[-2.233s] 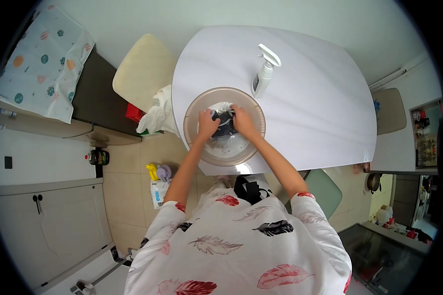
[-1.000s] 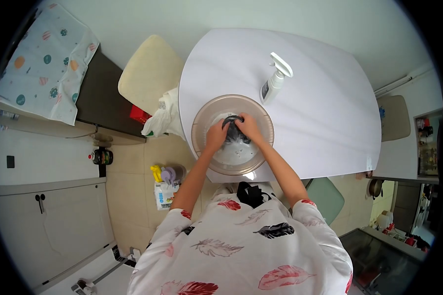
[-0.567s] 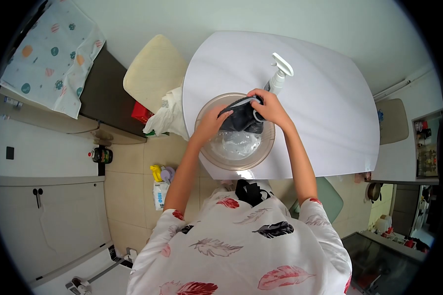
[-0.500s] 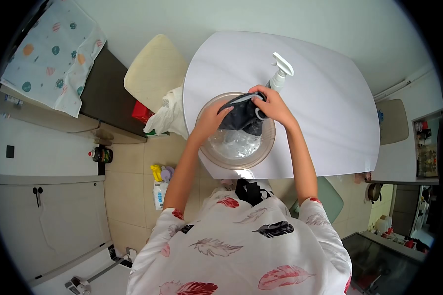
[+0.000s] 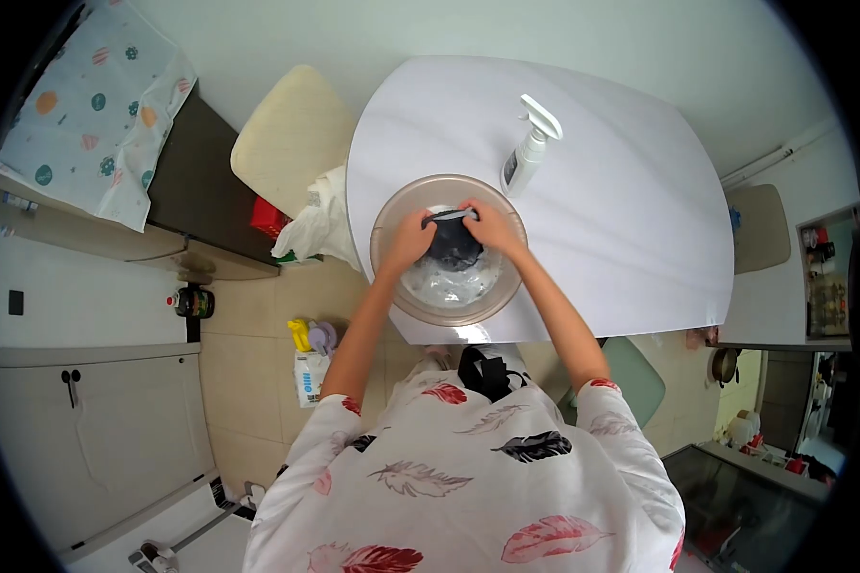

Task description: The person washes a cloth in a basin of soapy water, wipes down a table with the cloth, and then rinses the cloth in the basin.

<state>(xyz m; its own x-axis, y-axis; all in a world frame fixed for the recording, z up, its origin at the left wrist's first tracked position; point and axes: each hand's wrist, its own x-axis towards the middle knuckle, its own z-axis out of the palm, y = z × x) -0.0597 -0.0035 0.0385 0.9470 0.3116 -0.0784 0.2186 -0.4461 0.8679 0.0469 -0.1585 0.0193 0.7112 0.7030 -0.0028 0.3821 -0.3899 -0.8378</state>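
A dark cloth item (image 5: 453, 244) with a pale grey edge hangs down into a round translucent basin (image 5: 408, 196); its exact kind is not clear. On its left end my left hand (image 5: 411, 239) is closed round the edge. My right hand (image 5: 492, 229) pinches the same edge at the right. Both hands are inside the basin's rim, and the cloth's lower part meets the sudsy water (image 5: 452, 286). Just beyond the basin, to the right, a white spray bottle (image 5: 526, 160) stands on the table.
The basin sits near the front left edge of a white table (image 5: 631, 210). A cream chair (image 5: 291, 134) and a white plastic bag (image 5: 320, 224) are to the left. On the floor lies a white packet (image 5: 311, 377). A green stool (image 5: 634, 382) is partly under the table.
Both hands have lowered the dark cloth from above the basin's far rim down into the basin, toward me. The spray bottle is now fully uncovered by my right hand.
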